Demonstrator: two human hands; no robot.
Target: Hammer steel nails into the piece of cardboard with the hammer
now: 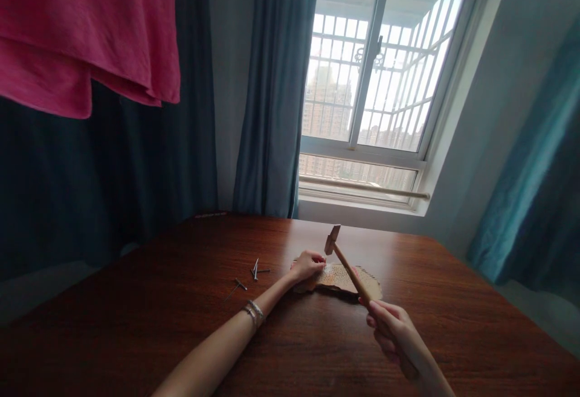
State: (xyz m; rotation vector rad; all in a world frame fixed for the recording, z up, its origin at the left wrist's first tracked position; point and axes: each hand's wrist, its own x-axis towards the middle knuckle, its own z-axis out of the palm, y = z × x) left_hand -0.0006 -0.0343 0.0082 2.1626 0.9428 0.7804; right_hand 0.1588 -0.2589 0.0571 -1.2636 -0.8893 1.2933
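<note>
My right hand (pixel 393 327) is closed round the wooden handle of a small hammer (pixel 347 263). The hammer's head is raised a little above a flat piece of light wood (pixel 338 278) that lies on the dark wooden table (pixel 181 312). At the left end of that piece, my left hand (pixel 308 265) has its fingers pinched together just under the hammer head. What they pinch is too small to make out. A bracelet sits on my left wrist.
Several loose nails (pixel 255 271) lie on the table left of my left hand. Beyond the table are a barred window (pixel 371 83), blue curtains (pixel 272 95) and a pink cloth (pixel 86 28) hanging at the upper left.
</note>
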